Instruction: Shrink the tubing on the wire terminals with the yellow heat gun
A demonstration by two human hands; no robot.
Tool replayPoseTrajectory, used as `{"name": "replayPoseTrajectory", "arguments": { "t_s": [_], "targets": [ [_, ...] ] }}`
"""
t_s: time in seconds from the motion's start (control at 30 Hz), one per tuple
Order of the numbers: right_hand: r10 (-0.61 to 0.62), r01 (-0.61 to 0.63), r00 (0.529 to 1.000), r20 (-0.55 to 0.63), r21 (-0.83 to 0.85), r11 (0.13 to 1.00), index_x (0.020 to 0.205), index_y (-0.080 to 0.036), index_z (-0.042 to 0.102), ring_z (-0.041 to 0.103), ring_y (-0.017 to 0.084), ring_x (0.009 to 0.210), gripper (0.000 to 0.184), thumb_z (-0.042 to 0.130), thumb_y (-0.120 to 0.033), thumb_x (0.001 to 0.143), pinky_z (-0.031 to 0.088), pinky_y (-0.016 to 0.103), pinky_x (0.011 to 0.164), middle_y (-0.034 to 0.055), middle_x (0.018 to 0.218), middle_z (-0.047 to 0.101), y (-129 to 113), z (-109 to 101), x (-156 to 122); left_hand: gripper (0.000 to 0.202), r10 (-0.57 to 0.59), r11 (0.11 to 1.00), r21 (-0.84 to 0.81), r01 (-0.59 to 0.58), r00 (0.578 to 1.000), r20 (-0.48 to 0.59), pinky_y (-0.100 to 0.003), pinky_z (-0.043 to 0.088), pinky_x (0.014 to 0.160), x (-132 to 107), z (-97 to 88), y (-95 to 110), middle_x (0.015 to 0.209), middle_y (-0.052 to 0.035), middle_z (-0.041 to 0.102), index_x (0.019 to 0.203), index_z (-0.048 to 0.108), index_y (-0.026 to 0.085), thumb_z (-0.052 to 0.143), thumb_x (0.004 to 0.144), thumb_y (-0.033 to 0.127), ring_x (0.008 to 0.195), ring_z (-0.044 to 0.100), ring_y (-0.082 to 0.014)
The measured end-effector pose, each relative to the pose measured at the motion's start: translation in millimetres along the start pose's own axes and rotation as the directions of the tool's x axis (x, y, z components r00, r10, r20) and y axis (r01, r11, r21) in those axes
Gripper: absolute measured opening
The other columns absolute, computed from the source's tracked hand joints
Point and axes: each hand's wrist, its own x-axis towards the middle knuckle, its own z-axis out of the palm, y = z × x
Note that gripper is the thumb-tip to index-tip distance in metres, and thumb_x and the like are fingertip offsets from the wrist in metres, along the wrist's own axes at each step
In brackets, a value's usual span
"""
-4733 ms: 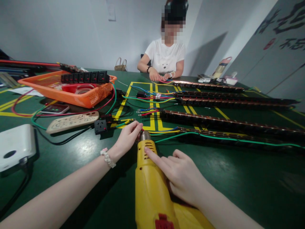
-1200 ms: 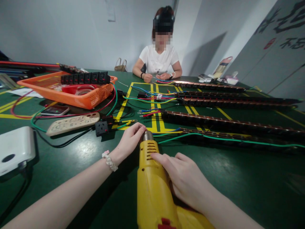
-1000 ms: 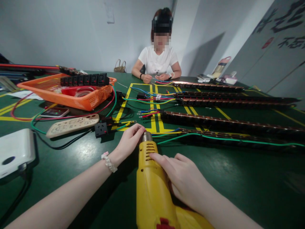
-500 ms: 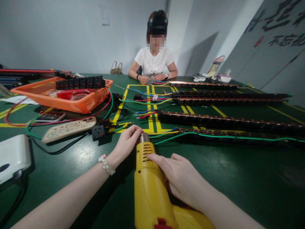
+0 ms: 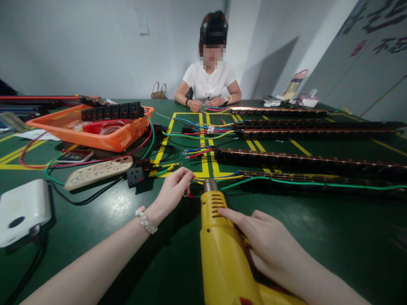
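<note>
My right hand (image 5: pixel 270 237) is wrapped round a yellow heat gun (image 5: pixel 222 241), its index finger lying along the vents. The metal nozzle (image 5: pixel 210 185) points away from me, just right of my left hand (image 5: pixel 174 186). Thumb and fingers of my left hand are closed in a pinch on thin wire ends (image 5: pixel 192 179), partly hidden by the fingers. A small red tip (image 5: pixel 190 195) shows just below them. Behind the nozzle, yellow and blue wires run into the nearest long dark strip (image 5: pixel 286 177), and a green wire (image 5: pixel 244 182) lies along it.
An orange basket (image 5: pixel 116 143) holding a black socket strip (image 5: pixel 111 111) stands at left. Nearer are a beige power strip (image 5: pixel 98 173), a black socket block (image 5: pixel 135 176) and a white device (image 5: pixel 25 212). Several long strips lie at right. Across the table sits a person (image 5: pixel 210 78).
The heat gun has shifted right, opening a gap between its nozzle and my left hand. More of the wire ends and the red tip now show. The view has turned slightly left.
</note>
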Motion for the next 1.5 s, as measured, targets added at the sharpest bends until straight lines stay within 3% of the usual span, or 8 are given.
{"name": "replayPoseTrajectory", "arguments": {
  "t_s": [0.13, 0.33, 0.43, 0.57, 0.7, 1.0, 1.37, 1.5],
  "targets": [
    [0.048, -0.049, 0.998, -0.045, -0.022, 0.999, 0.133, -0.024, 0.031, 0.051, 0.015, 0.058, 0.069, 0.038, 0.001, 0.070, 0.037, 0.026, 0.058, -0.0030, 0.067, 0.056, 16, -7, -23, 0.026, 0.001, 1.000, 0.004, -0.001, 1.000, 0.009, -0.019, 0.036, 0.049, 0, -0.5, 0, 0.053, 0.0046, 0.049, 0.080, 0.053, 0.017, 0.046, 0.089, 0.041, 0.049, 0.047, -0.0089],
    [0.099, -0.107, 0.991, -0.092, -0.085, 0.991, 0.133, -0.024, 0.033, 0.054, 0.016, 0.058, 0.071, 0.040, -0.001, 0.066, 0.043, 0.027, 0.056, -0.0020, 0.070, 0.059, 33, -11, -46, 0.026, -0.015, 0.999, -0.029, 0.016, 0.999, 0.040, -0.020, 0.037, 0.051, -1, -0.6, 3, 0.055, 0.0050, 0.047, 0.078, 0.051, 0.017, 0.047, 0.089, 0.040, 0.051, 0.045, -0.0083],
    [0.119, -0.132, 0.985, -0.125, -0.108, 0.985, 0.135, -0.022, 0.033, 0.059, 0.018, 0.070, 0.073, 0.042, -0.003, 0.065, 0.051, 0.032, 0.063, 0.0051, 0.098, 0.063, 34, -11, -47, 0.025, -0.021, 0.999, -0.043, 0.023, 0.998, 0.051, -0.019, 0.036, 0.051, -1, -0.2, 4, 0.055, 0.0053, 0.046, 0.079, 0.051, 0.016, 0.046, 0.089, 0.039, 0.051, 0.045, -0.0080],
    [0.111, -0.145, 0.980, -0.167, -0.208, 0.967, 0.145, -0.017, 0.022, 0.054, 0.026, 0.109, 0.083, 0.041, -0.003, 0.065, 0.053, 0.038, 0.082, 0.0137, 0.142, 0.034, 33, -11, -46, 0.027, -0.027, 1.000, -0.008, 0.027, 0.999, 0.026, -0.020, 0.039, 0.052, -1, -0.6, 4, 0.073, 0.0019, 0.055, 0.084, 0.056, 0.016, 0.048, 0.088, 0.041, 0.057, 0.051, -0.0080],
    [0.067, -0.114, 0.981, -0.180, -0.265, 0.957, 0.148, -0.015, 0.015, 0.052, 0.026, 0.113, 0.086, 0.039, -0.002, 0.066, 0.051, 0.039, 0.088, 0.0133, 0.146, 0.027, 35, -9, -46, 0.028, 0.021, 0.998, 0.066, -0.019, 1.000, -0.022, -0.021, 0.045, 0.057, -1, -2.0, 5, 0.094, -0.0023, 0.059, 0.096, 0.064, 0.018, 0.049, 0.088, 0.041, 0.065, 0.055, -0.0087],
    [0.015, -0.067, 0.986, -0.166, -0.315, 0.947, 0.148, -0.011, 0.015, 0.055, 0.026, 0.111, 0.078, 0.036, -0.004, 0.073, 0.054, 0.037, 0.084, 0.0139, 0.148, 0.027, 32, -9, -42, 0.027, 0.119, 0.992, 0.057, -0.115, 0.990, -0.070, -0.021, 0.051, 0.060, -1, -1.8, 10, 0.118, -0.0076, 0.056, 0.099, 0.068, 0.016, 0.052, 0.087, 0.034, 0.076, 0.058, -0.0108],
    [-0.117, 0.092, 0.991, -0.071, -0.287, 0.953, 0.143, -0.006, 0.025, 0.045, 0.024, 0.120, 0.070, 0.036, -0.001, 0.074, 0.048, 0.035, 0.088, 0.0112, 0.152, 0.021, 8, -4, -14, 0.027, 0.123, 0.992, 0.000, -0.123, 0.987, -0.105, -0.021, 0.044, 0.047, -7, 3.3, 18, 0.118, -0.0078, 0.058, 0.094, 0.068, 0.016, 0.054, 0.086, 0.037, 0.049, 0.052, -0.0035],
    [-0.154, 0.154, 0.988, 0.023, -0.262, 0.953, 0.141, -0.003, 0.030, 0.052, 0.024, 0.107, 0.072, 0.037, 0.001, 0.070, 0.048, 0.036, 0.084, 0.0136, 0.152, 0.023, -8, -1, 8, 0.028, 0.048, 0.999, -0.024, -0.049, 0.998, -0.046, -0.021, 0.042, 0.048, -6, 1.6, 17, 0.099, -0.0053, 0.063, 0.098, 0.065, 0.017, 0.052, 0.087, 0.038, 0.052, 0.052, -0.0062]
  ]
}}
